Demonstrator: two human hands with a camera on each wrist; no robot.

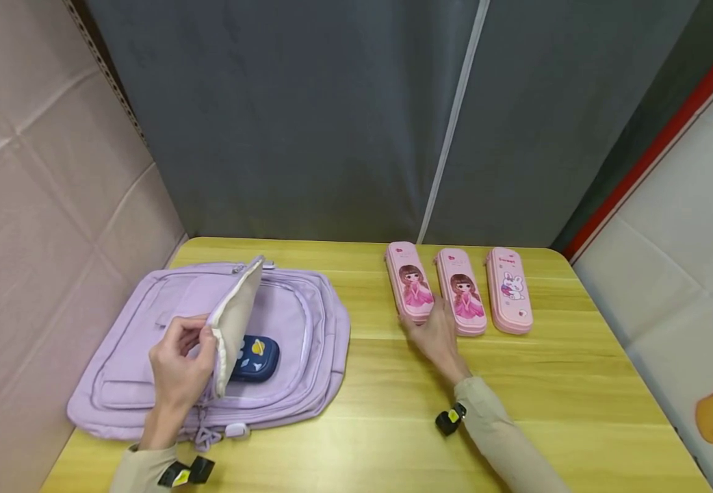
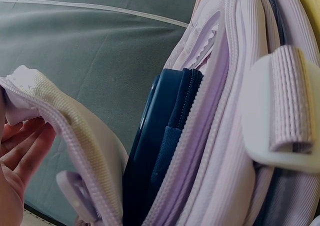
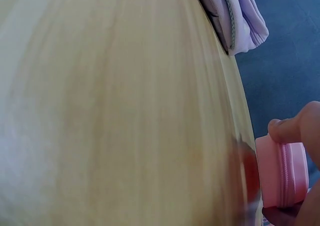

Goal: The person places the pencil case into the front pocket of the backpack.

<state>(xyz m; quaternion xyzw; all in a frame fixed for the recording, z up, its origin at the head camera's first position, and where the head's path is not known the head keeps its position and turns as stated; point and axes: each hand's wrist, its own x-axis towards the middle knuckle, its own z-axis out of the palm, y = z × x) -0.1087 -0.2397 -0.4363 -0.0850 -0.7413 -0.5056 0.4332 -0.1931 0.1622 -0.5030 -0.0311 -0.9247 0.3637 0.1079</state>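
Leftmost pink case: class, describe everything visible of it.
The leftmost pink case has rounded corners, a hard-looking lid printed with a long-haired girl in a pink dress, and a closed zip across its near end. It is face up toward the far edge of the table, its near end in the right grip. Whether it touches the table is unclear.

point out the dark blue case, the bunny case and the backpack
Dark blue case (image 1: 259, 361), head view, on its patterned top
Bunny case (image 1: 509, 291), head view, on its printed top
Backpack (image 1: 128, 349), head view, on its bare front
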